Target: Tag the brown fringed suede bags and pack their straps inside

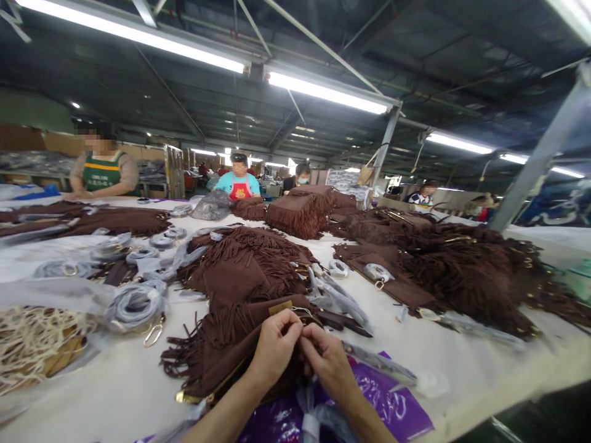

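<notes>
Both hands meet over a dark brown fringed bag (231, 344) with brass-coloured zip hardware along its near side. My left hand (277, 341) has thumb and forefinger pinched together. Close against it, my right hand (325, 354) is also in a pinch. Whatever sits between the fingertips is too small to make out. Just beyond the left fingers lies a small tan tag (281, 307), with a thin pale string (302, 311) beside it. Purple plastic sheeting (388, 397) shows under the right forearm.
Plastic-wrapped coiled straps (136, 304) lie left, near a clear bag of cream cords (39, 344). More fringed brown bags are heaped on the right (443, 264) and stacked at the back (300, 212). Several people stand beyond the table, one in a green apron (101, 172).
</notes>
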Action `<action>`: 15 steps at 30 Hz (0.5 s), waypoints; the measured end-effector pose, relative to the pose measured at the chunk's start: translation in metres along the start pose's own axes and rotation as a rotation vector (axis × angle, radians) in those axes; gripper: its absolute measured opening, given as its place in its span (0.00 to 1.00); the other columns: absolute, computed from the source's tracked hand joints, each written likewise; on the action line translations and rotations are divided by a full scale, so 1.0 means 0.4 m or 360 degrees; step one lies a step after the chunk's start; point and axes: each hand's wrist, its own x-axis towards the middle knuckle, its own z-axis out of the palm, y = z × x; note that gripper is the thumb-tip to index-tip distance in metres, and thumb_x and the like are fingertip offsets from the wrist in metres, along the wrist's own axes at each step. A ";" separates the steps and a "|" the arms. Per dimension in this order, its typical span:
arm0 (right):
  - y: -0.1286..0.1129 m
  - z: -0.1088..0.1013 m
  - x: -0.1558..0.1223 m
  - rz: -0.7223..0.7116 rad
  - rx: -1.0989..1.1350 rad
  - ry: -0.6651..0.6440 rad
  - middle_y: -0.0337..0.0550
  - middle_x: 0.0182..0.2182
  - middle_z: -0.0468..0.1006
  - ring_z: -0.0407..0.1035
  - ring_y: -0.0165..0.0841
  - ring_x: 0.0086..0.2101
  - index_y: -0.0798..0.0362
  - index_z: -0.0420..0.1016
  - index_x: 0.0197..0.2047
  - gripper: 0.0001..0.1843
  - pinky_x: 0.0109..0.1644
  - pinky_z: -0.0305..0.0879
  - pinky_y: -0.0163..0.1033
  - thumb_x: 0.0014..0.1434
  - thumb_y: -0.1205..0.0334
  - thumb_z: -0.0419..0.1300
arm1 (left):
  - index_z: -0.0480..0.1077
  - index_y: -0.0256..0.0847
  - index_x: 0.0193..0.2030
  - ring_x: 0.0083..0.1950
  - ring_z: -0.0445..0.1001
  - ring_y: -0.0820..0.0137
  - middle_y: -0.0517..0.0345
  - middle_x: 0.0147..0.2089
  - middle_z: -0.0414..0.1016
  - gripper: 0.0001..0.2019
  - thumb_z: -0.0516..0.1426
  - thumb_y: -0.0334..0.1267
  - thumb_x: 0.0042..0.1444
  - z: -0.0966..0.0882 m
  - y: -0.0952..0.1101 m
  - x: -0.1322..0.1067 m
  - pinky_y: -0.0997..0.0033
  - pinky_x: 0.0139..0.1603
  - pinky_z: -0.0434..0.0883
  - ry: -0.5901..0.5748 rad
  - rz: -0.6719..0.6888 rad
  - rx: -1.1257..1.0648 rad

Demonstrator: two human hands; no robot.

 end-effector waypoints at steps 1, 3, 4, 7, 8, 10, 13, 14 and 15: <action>0.004 -0.007 0.002 0.0029 0.0046 0.0021 0.32 0.17 0.70 0.64 0.26 0.15 0.52 0.70 0.27 0.18 0.19 0.58 0.30 0.57 0.46 0.60 | 0.63 0.39 0.23 0.28 0.60 0.73 0.63 0.24 0.62 0.09 0.53 0.39 0.51 -0.001 -0.001 0.001 0.75 0.30 0.59 0.0003 -0.0011 -0.0012; 0.010 -0.024 0.009 0.0098 0.0158 0.0046 0.35 0.20 0.74 0.68 0.29 0.17 0.52 0.71 0.31 0.21 0.20 0.62 0.31 0.53 0.40 0.62 | 0.64 0.39 0.24 0.28 0.60 0.73 0.63 0.24 0.62 0.09 0.54 0.41 0.51 -0.004 -0.005 0.004 0.74 0.31 0.59 0.0016 -0.0050 -0.0040; 0.013 -0.032 0.013 0.0131 0.0214 0.0056 0.38 0.22 0.76 0.71 0.32 0.20 0.53 0.72 0.34 0.24 0.21 0.65 0.32 0.51 0.38 0.64 | 0.64 0.38 0.24 0.28 0.60 0.73 0.63 0.24 0.62 0.10 0.54 0.41 0.50 -0.007 -0.007 0.006 0.74 0.31 0.59 0.0018 -0.0074 -0.0055; 0.020 -0.048 0.021 0.0205 0.0341 0.0079 0.46 0.29 0.81 0.76 0.38 0.28 0.54 0.74 0.38 0.29 0.23 0.69 0.34 0.45 0.36 0.67 | 0.65 0.38 0.24 0.28 0.59 0.73 0.62 0.24 0.63 0.10 0.55 0.41 0.49 -0.012 -0.011 0.008 0.74 0.30 0.59 0.0001 -0.0134 -0.0080; 0.021 -0.049 0.022 0.0219 0.0367 0.0081 0.47 0.29 0.81 0.76 0.38 0.28 0.54 0.75 0.37 0.29 0.23 0.69 0.33 0.45 0.37 0.68 | 0.65 0.38 0.23 0.27 0.59 0.74 0.62 0.24 0.62 0.09 0.55 0.41 0.48 -0.014 -0.012 0.008 0.74 0.30 0.58 -0.0007 -0.0146 -0.0079; 0.021 -0.046 0.022 0.0232 0.0404 0.0078 0.46 0.28 0.81 0.76 0.36 0.27 0.54 0.75 0.34 0.27 0.23 0.69 0.32 0.47 0.36 0.67 | 0.65 0.38 0.23 0.27 0.58 0.74 0.63 0.23 0.62 0.09 0.55 0.41 0.48 -0.015 -0.013 0.005 0.75 0.29 0.57 -0.0022 -0.0158 -0.0071; 0.019 -0.040 0.023 0.0233 0.0429 0.0061 0.41 0.24 0.78 0.74 0.32 0.23 0.54 0.75 0.33 0.28 0.22 0.68 0.31 0.49 0.35 0.66 | 0.66 0.37 0.23 0.27 0.58 0.74 0.63 0.23 0.62 0.09 0.55 0.40 0.49 -0.012 -0.016 0.001 0.75 0.29 0.57 -0.0043 -0.0153 -0.0055; 0.019 -0.039 0.023 0.0231 0.0429 0.0050 0.40 0.23 0.77 0.73 0.31 0.22 0.54 0.74 0.33 0.28 0.21 0.68 0.30 0.49 0.34 0.65 | 0.66 0.37 0.23 0.27 0.58 0.74 0.63 0.23 0.62 0.09 0.54 0.40 0.49 -0.011 -0.017 0.000 0.75 0.29 0.57 -0.0050 -0.0150 -0.0051; 0.019 -0.037 0.023 0.0227 0.0426 0.0037 0.38 0.22 0.76 0.72 0.30 0.21 0.53 0.74 0.34 0.28 0.20 0.67 0.30 0.50 0.33 0.64 | 0.66 0.37 0.23 0.27 0.57 0.75 0.63 0.23 0.61 0.09 0.54 0.39 0.49 -0.009 -0.017 0.000 0.75 0.29 0.57 -0.0054 -0.0149 -0.0047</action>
